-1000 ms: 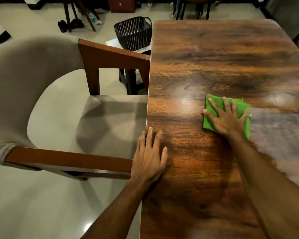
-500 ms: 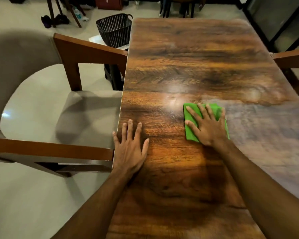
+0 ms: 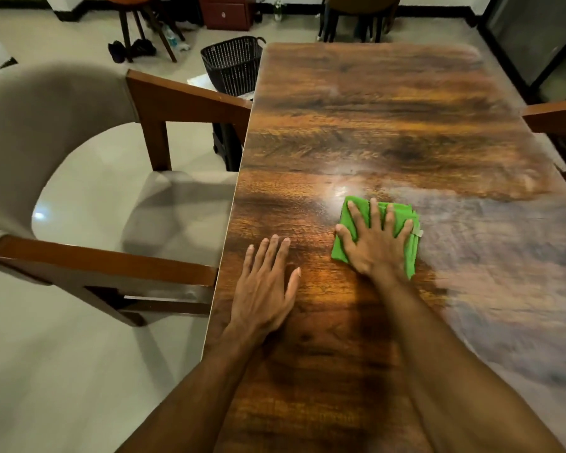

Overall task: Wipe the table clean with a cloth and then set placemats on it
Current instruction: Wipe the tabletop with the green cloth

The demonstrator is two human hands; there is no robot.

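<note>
Right hand [image 3: 374,245], fingers spread flat, presses cloth [image 3: 409,253] on table [image 3: 389,125]. Left hand [image 3: 265,286], fingers straight, holding nothing, lies flat by the left edge. Chair [image 3: 177,220] abuts that edge; the far tabletop lies bare.

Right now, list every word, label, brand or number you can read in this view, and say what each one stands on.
No text here can be read.
Pale tag at the edge of the green cloth under the right hand: too small to read.
Bottle on the far floor: label too blurred to read.
Table: wood grain only, no markings.
</note>
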